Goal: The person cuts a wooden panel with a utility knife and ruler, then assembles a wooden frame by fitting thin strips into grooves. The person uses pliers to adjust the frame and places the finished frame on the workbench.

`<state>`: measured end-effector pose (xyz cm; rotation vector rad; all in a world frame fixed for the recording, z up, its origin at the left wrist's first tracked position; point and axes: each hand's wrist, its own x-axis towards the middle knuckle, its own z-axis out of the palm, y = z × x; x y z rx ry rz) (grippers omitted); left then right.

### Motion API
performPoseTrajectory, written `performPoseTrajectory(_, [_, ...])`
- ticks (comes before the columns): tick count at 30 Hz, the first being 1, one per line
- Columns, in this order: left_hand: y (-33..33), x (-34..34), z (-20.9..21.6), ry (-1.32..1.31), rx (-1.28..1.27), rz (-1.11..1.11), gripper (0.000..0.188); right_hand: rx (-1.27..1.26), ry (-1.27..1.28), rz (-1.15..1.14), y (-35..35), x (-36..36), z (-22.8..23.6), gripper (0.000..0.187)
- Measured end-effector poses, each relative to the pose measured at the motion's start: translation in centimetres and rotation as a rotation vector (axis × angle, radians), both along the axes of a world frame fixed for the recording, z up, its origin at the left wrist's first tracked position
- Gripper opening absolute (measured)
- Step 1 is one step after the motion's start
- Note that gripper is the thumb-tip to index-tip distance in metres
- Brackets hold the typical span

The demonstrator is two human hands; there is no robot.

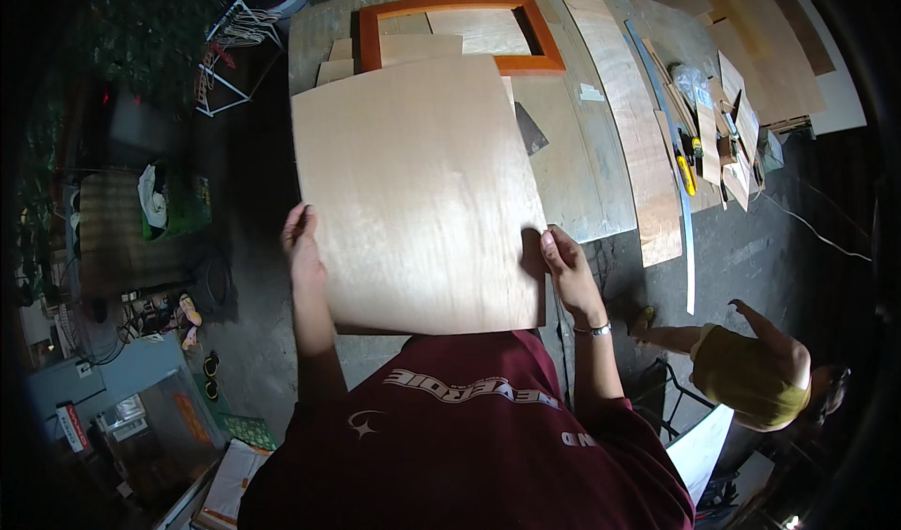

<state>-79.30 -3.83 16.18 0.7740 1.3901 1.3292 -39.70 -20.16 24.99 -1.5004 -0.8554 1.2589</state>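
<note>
A pale plywood sheet (pixel 422 202) spans the space between my hands, close in front of my body. My left hand (pixel 304 241) grips its left edge, and my right hand (pixel 567 263) pinches the right edge with the thumb on top. The sheet's far part overlaps the near side of the workbench (pixel 582 188). Beyond it on the bench lies an orange-brown wooden frame (pixel 544 35), its near left part close to the sheet's far edge. Thin wooden pieces (pixel 422 49) lie under and inside the frame. The fingers beneath the sheet are hidden.
A long wooden board (pixel 619 122) and a metal straightedge (pixel 686 239) overhang the bench's near edge. Yellow utility knife (pixel 687 175) and offcuts lie at right. Another person (pixel 751 375) stands at lower right. A white rack (pixel 239 56) stands on the left.
</note>
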Motion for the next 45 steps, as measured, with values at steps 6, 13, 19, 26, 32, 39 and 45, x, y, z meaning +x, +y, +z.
performPoseTrajectory(6, [-1.5, 9.3, -2.9, -0.088, 0.079, 0.033, 0.015, -0.110, -0.160, -0.370, -0.8, 4.1, -5.9, 0.035])
performPoseTrajectory(13, [-4.2, 20.4, -4.7, -0.178, 0.014, -0.347, 0.032, -0.152, -0.450, -0.499, -6.1, 15.2, -8.2, 0.044])
performPoseTrajectory(19, [0.4, 8.6, -9.6, 0.668, 0.295, -0.145, 0.043, -0.149, -0.523, -0.747, -9.1, 18.2, -15.3, 0.051])
performPoseTrajectory(26, [1.4, -3.6, -12.6, 1.198, -0.187, -0.183, 0.055, -0.254, -0.682, -0.754, -9.0, 28.5, -21.3, 0.049])
performPoseTrajectory(32, [0.7, -13.7, -16.3, 0.827, 0.107, -0.145, 0.041, -0.043, -0.810, -0.541, 1.8, 17.4, -19.3, 0.024])
performPoseTrajectory(39, [-3.4, -7.6, -4.8, 0.650, -0.129, -0.031, 0.031, -0.135, -0.244, 0.304, 2.0, -3.6, -17.6, 0.047])
performPoseTrajectory(45, [-6.9, -5.3, 0.3, 0.535, -0.182, 0.045, 0.025, -0.188, -0.024, 0.375, 3.6, -4.2, -9.8, 0.052])
